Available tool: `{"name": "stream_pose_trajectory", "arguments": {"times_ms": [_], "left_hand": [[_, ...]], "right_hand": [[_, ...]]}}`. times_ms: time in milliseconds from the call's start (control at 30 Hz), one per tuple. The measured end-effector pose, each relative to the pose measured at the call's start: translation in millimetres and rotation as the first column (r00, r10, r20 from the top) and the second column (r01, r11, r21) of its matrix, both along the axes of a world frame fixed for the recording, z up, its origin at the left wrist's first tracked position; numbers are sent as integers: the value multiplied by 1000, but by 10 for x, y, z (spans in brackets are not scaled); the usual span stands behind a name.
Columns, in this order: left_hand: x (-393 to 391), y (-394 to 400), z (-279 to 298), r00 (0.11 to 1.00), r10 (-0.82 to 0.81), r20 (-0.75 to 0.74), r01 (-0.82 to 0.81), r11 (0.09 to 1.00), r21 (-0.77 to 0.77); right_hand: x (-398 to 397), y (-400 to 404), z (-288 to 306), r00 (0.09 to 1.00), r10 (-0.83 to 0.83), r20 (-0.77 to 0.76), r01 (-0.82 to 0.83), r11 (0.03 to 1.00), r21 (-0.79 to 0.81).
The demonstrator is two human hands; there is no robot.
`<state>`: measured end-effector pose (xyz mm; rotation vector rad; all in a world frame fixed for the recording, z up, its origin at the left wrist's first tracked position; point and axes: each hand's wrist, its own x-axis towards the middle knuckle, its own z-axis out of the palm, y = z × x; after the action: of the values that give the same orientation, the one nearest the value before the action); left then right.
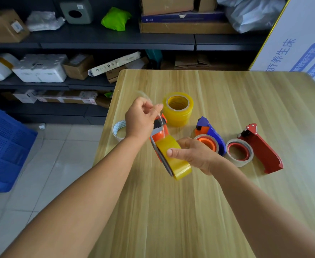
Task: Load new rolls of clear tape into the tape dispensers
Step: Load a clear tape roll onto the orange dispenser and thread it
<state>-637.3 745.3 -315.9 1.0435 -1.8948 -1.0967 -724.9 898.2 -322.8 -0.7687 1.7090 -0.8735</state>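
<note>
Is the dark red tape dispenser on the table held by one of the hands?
No, the dark red tape dispenser lies untouched on the table, while both hands hold the orange dispenser.

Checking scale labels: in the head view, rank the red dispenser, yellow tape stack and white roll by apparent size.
1. red dispenser
2. yellow tape stack
3. white roll, partly hidden behind the left hand

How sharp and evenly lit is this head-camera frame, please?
Head view: wide-angle bending curves the table edge and shelves; the tape strand pinched by the left hand is motion-blurred; the held dispenser stays sharp; soft glare washes the table's right side.
</note>
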Motion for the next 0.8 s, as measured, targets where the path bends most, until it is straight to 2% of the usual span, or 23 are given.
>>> {"name": "stream_pose_trajectory", "arguments": {"times_ms": [133,300,533,733,800], "left_hand": [[-15,-50,37,992,-78,101,74,996,41],[39,-109,-23,988,-11,155,7,1000,24],[-17,-55,28,953,-99,286,140,982,-124],[12,-43,30,935,-4,353,34,996,-80],[18,-41,39,942,20,335,-10,999,-32]], "right_hand": [[24,-29,-102,1000,31,-3,-31,999,13],[5,-20,-53,998,57,-7,-57,998,10],[-9,-15,-68,987,147,-71,-145,989,26],[-26,21,59,986,145,-87,-141,989,47],[-44,25,46,990,124,-67,-119,990,78]]}}
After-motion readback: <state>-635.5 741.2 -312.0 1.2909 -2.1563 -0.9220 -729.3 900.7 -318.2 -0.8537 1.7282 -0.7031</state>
